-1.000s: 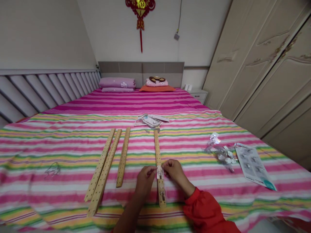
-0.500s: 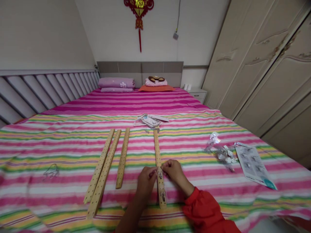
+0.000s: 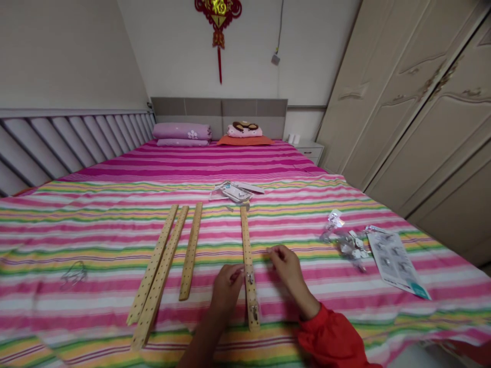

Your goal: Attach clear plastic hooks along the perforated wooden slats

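Observation:
A narrow wooden strip with rows of holes [image 3: 246, 240] lies lengthwise before me on the bed. On its near half sit two small clear-and-metal pieces, an upper piece [image 3: 250, 278] and a lower piece [image 3: 254, 309]. My left hand [image 3: 226, 287] is beside the strip's left edge, fingertips pinched close to the upper piece; what they hold, if anything, is too small to name. To the right of the strip, apart from it, my right hand [image 3: 286, 265] has thumb and fingers pressed together. Whether something tiny is in that pinch I cannot make out.
Several similar strips [image 3: 163, 276] lie at left, near a loose wire-like tangle [image 3: 74, 274]. Beyond my strip is a pile of opened packaging [image 3: 236, 191]. At right lie small plastic-wrapped parts [image 3: 351, 246] and a printed card [image 3: 399, 263]. Striped bedding [image 3: 307, 327] covers everything beneath.
My right hand has left the strip, moving right and slightly away from me. My left hand has shifted a little left, staying near the upper piece. The view has shifted slightly.

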`<state>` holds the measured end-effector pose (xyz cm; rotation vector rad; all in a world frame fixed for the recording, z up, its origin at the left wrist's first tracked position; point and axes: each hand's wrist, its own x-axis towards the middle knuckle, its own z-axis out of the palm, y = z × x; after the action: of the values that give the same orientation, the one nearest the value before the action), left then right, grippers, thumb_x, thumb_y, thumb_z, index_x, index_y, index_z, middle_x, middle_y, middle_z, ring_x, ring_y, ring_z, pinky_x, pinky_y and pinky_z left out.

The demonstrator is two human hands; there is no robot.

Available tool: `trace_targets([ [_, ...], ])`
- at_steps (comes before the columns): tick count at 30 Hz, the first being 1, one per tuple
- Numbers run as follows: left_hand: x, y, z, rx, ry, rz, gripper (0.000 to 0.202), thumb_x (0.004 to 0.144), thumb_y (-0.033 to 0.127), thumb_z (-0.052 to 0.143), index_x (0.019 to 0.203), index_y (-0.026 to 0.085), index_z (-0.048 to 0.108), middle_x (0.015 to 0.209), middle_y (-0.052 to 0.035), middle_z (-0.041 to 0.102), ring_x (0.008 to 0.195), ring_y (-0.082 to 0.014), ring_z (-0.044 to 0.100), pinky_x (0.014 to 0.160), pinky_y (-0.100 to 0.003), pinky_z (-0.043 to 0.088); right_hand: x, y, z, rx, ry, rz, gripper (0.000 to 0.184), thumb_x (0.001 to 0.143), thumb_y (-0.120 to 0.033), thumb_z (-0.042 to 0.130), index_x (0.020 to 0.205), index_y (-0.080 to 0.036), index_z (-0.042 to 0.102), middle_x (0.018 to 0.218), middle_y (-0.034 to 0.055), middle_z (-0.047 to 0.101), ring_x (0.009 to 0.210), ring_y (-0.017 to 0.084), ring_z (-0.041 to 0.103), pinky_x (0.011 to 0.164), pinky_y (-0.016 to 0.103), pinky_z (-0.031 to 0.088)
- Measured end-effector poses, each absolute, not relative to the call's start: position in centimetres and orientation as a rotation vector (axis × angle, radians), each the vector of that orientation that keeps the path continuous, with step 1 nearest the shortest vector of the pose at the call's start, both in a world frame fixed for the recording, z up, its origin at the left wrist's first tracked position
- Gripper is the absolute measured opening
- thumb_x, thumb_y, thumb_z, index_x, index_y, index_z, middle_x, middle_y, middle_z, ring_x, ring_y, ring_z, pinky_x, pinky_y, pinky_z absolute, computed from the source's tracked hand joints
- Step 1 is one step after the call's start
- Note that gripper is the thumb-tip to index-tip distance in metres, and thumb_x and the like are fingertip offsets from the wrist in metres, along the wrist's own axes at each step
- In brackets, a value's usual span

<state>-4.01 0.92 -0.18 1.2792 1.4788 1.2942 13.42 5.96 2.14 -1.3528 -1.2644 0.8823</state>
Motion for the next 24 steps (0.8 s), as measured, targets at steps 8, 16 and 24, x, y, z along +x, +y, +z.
trace_targets([
  [8,-4.4,-0.4,0.0,1.185,1.525,1.364,0.02,0.066,0.033,0.068,0.081,0.02,0.072,0.081,-0.005,0.067,0.077,-0.0193,0.061,0.07,-0.028,0.048,18.6,3.8,0.4,-1.409,-1.086,0.728,0.029,0.064,-0.046,0.063,0.068,-0.017,0.065,0.063,0.0032,0.064,0.061,0.019,0.057,0.059,0.03,0.045],
  [16,-4.2,-1.4,0.7,1.339,1.522,1.263,0.026,0.074,0.04,0.058,0.085,0.019,0.068,0.086,-0.0064,0.066,0.082,-0.0207,0.062,0.071,-0.03,0.048,17.8,2.7,-1.4,-1.546,-1.187,0.705,0.028,0.066,-0.045,0.06,0.063,-0.017,0.062,0.055,0.0014,0.058,0.055,0.017,0.052,0.055,0.028,0.041],
  [24,-2.0,-2.2,2.1,1.262,1.427,1.249,0.027,0.071,0.041,0.062,0.081,0.018,0.069,0.077,-0.0043,0.064,0.072,-0.0173,0.06,0.063,-0.026,0.047,17.1,2.6,-0.7,-1.581,-1.209,0.653,0.018,0.065,-0.033,0.055,0.055,-0.018,0.058,0.05,-0.0004,0.054,0.05,0.016,0.05,0.05,0.026,0.04],
])
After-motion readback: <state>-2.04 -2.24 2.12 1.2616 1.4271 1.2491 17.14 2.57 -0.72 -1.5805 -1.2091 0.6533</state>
